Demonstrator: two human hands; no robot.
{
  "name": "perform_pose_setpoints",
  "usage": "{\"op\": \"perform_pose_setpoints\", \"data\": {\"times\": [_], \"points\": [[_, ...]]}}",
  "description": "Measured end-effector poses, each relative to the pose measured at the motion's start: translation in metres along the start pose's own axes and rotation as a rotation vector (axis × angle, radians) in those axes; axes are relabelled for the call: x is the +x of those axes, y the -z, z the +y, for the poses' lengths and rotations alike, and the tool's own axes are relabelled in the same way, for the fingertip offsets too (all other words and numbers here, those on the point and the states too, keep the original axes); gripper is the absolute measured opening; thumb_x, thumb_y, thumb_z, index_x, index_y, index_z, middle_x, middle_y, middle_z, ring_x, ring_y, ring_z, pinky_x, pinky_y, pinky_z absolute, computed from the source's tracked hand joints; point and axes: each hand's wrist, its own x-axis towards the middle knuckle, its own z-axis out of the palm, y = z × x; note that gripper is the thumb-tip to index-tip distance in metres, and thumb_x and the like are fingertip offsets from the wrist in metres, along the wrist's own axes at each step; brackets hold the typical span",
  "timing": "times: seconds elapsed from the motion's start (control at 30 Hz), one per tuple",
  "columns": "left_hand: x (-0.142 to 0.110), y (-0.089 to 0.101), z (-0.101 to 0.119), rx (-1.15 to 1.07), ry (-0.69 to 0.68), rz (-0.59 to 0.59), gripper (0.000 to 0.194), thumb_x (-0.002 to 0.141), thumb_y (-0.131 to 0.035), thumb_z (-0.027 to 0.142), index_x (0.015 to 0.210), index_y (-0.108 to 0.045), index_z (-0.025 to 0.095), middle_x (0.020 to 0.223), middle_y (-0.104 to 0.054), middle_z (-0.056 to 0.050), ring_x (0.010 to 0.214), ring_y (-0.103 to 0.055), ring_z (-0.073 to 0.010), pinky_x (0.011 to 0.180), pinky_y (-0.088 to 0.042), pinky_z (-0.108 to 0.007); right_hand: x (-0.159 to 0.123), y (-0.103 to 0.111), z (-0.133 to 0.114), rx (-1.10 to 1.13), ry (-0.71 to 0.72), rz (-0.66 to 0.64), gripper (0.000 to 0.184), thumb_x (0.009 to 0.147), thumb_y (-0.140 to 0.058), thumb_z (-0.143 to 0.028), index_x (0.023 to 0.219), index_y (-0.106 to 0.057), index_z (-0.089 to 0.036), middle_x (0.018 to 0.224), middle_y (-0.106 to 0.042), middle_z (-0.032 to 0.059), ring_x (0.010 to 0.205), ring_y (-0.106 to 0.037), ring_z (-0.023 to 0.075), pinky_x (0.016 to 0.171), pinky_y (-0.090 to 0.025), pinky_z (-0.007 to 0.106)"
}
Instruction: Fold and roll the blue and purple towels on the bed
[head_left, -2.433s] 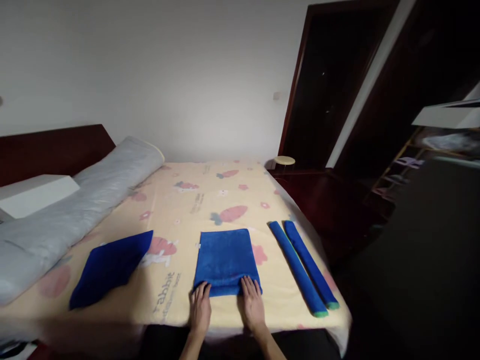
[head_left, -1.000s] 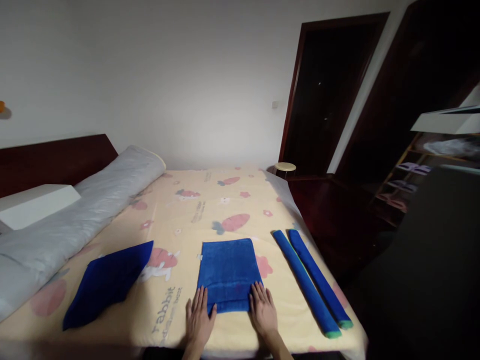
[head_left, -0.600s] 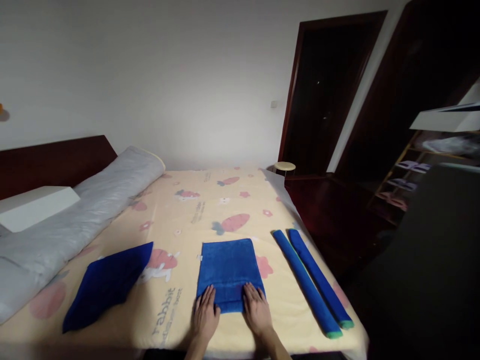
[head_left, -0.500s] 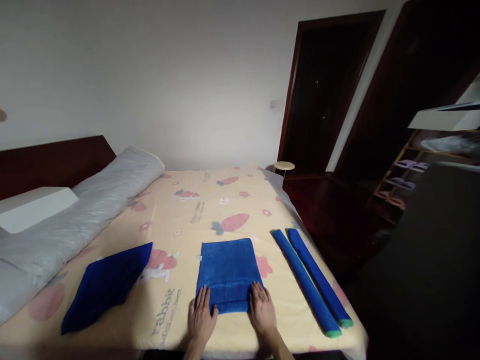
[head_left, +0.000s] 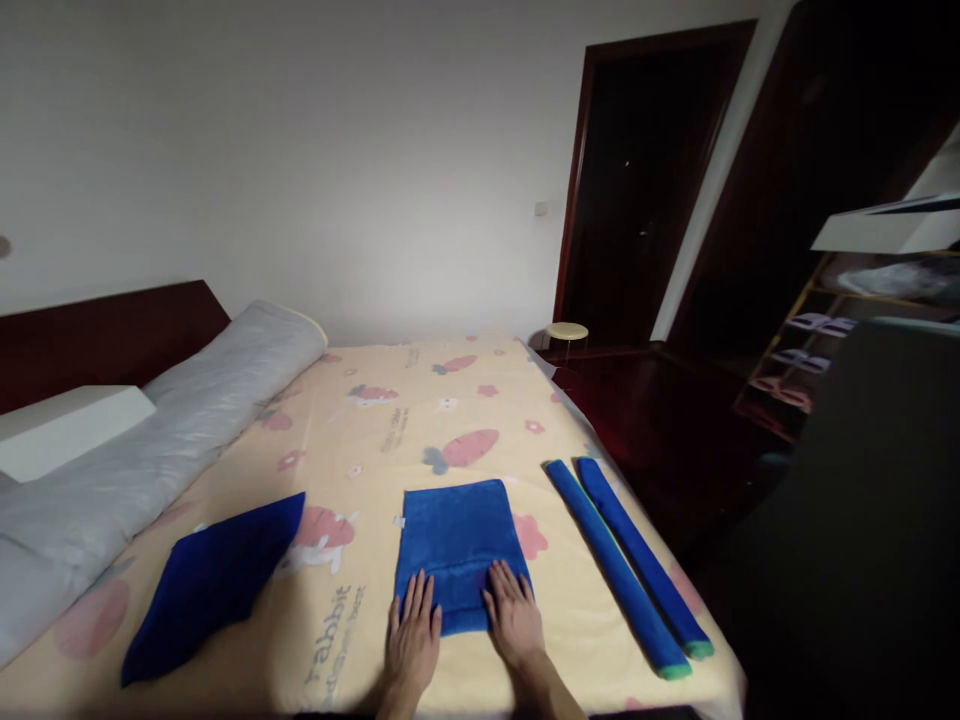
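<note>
A blue towel (head_left: 459,525) lies on the bed straight ahead of me, with a fold or crease across its near part and a small white tag on its left edge. My left hand (head_left: 414,630) rests flat on the near left corner, fingers stretched out. On the near right part lies my right hand (head_left: 514,612), also flat, fingers extended. Neither hand grips anything. To the right are two long blue rolls, a left roll (head_left: 615,565) and a right roll (head_left: 641,550), both with green ends. Another blue cloth (head_left: 217,580) lies flat on the left.
The bed sheet (head_left: 360,430) is cream with carrots and rabbits. A rolled grey quilt (head_left: 225,390) and a white box (head_left: 75,425) lie along the left. Beyond the bed's right edge stand a round stool (head_left: 568,331), a shoe rack (head_left: 787,360) and a dark chair back (head_left: 847,480).
My right hand has slid slightly left and inward over the towel. My left hand has shifted a little to the right, still flat. The view has moved slightly.
</note>
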Motion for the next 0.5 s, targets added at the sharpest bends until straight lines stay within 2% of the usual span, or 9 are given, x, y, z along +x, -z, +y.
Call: {"op": "perform_pose_setpoints", "data": {"times": [0.07,0.1,0.2,0.27,0.33,0.43,0.5], "points": [[0.000,-0.004,0.000,0.013,0.031,0.018,0.052,0.092,-0.035,0.027,0.143,-0.040,0.023,0.150,-0.043,-0.006,0.138,-0.040,-0.0244,0.113,-0.035,-0.051,-0.001,-0.002,0.003,-0.031,-0.075,0.057,0.048,0.099,-0.033,-0.038,0.136,-0.053,-0.014,0.142,-0.050,0.0127,0.135,-0.042,0.0290,0.111,-0.031,0.048],[0.002,-0.006,0.002,0.002,0.027,0.019,0.053,0.090,-0.036,0.022,0.143,-0.042,0.022,0.149,-0.045,-0.006,0.138,-0.040,-0.0235,0.114,-0.034,-0.050,-0.001,-0.002,0.001,-0.027,-0.054,0.056,0.048,0.099,-0.033,-0.036,0.137,-0.052,-0.014,0.143,-0.048,0.0128,0.135,-0.041,0.0285,0.112,-0.031,0.047],[0.012,-0.010,0.016,-0.083,-0.083,-0.025,0.065,0.079,-0.033,0.004,0.140,-0.045,0.022,0.146,-0.049,-0.003,0.136,-0.043,-0.0161,0.114,-0.038,-0.038,0.005,-0.004,-0.015,0.048,0.146,-0.043,0.047,0.098,-0.033,-0.028,0.142,-0.046,-0.018,0.145,-0.046,0.0079,0.136,-0.040,0.0219,0.113,-0.030,0.039],[0.018,-0.009,0.021,-0.127,-0.179,-0.072,0.070,0.075,-0.033,0.001,0.141,-0.045,0.024,0.146,-0.050,0.000,0.135,-0.044,-0.0130,0.113,-0.039,-0.034,0.011,-0.006,-0.022,0.096,0.249,-0.119,0.047,0.098,-0.034,-0.030,0.143,-0.044,-0.022,0.144,-0.049,0.0049,0.135,-0.041,0.0188,0.113,-0.031,0.036],[0.020,-0.006,0.018,-0.114,-0.173,-0.081,0.066,0.080,-0.035,0.006,0.143,-0.041,0.026,0.148,-0.046,0.000,0.137,-0.042,-0.0148,0.113,-0.038,-0.037,0.015,-0.009,-0.018,0.087,0.197,-0.112,0.046,0.099,-0.033,-0.034,0.142,-0.046,-0.023,0.143,-0.050,0.0050,0.134,-0.043,0.0200,0.112,-0.032,0.038],[0.017,-0.002,0.008,-0.024,-0.006,-0.023,0.057,0.089,-0.037,0.023,0.146,-0.035,0.027,0.153,-0.037,-0.004,0.141,-0.036,-0.0226,0.115,-0.032,-0.050,0.016,-0.011,0.002,0.018,-0.003,-0.004,0.048,0.099,-0.032,-0.037,0.140,-0.049,-0.020,0.144,-0.048,0.0086,0.135,-0.042,0.0255,0.111,-0.032,0.046],[0.015,-0.004,0.004,0.025,0.078,0.020,0.056,0.090,-0.037,0.030,0.146,-0.033,0.026,0.154,-0.035,-0.006,0.142,-0.033,-0.0266,0.115,-0.028,-0.057,0.016,-0.012,0.011,-0.014,-0.086,0.036,0.050,0.098,-0.032,-0.039,0.139,-0.050,-0.017,0.144,-0.047,0.0115,0.135,-0.041,0.0281,0.111,-0.032,0.049]]}}
